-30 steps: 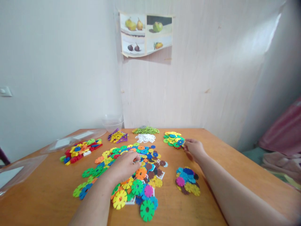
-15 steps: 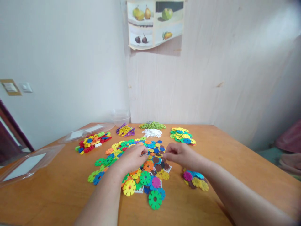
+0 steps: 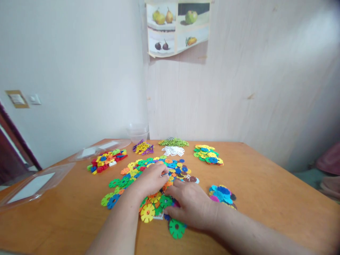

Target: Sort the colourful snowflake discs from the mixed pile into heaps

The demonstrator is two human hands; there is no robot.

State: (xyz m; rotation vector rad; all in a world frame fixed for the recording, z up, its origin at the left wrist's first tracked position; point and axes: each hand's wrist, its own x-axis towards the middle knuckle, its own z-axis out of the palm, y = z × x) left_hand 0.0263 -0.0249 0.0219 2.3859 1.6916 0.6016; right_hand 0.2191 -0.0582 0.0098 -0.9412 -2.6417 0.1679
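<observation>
Two bare hands are laid on the big heap of coloured discs (image 3: 159, 177) at the middle of the wooden table (image 3: 265, 198). The left hand (image 3: 150, 180) is curled over the heap's centre, fingertips pressed among the discs; the right hand (image 3: 192, 205) is spread flat on its near edge, beside a green disc (image 3: 176, 228). Whether either hand grasps a piece cannot be told. Right of the heap a small blue pile (image 3: 222, 193) is seen, left of it a red pile (image 3: 106, 160). Behind the heap, white walls meet at a fruit poster (image 3: 178, 26)
</observation>
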